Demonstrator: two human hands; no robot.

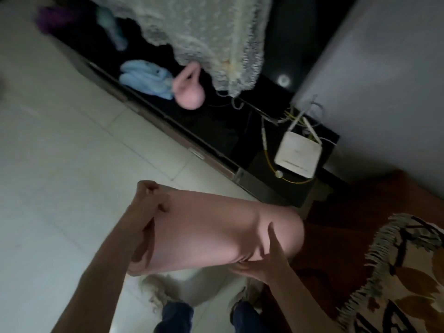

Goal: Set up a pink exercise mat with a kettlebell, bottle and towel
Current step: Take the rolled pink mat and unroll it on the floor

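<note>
A rolled pink mat (216,234) is held in the air between both hands, above the pale tiled floor (60,176) and the person's feet. The left hand (149,227) is wrapped round the mat's left end, fingers curled over its edge in a firm grip. The right hand (262,260) is pressed against the underside near the right end, with fingers spread and a thumb laid up along the roll; the grip there seems to be a loose cupping, though blur makes this uncertain. On the dark low shelf (216,131) beyond, a pink kettlebell (188,92) is seen just beside a folded light-blue towel (146,78). A shaggy grey throw (204,32) hangs over the shelf. A white router (298,152) with cables lies further right.
</note>
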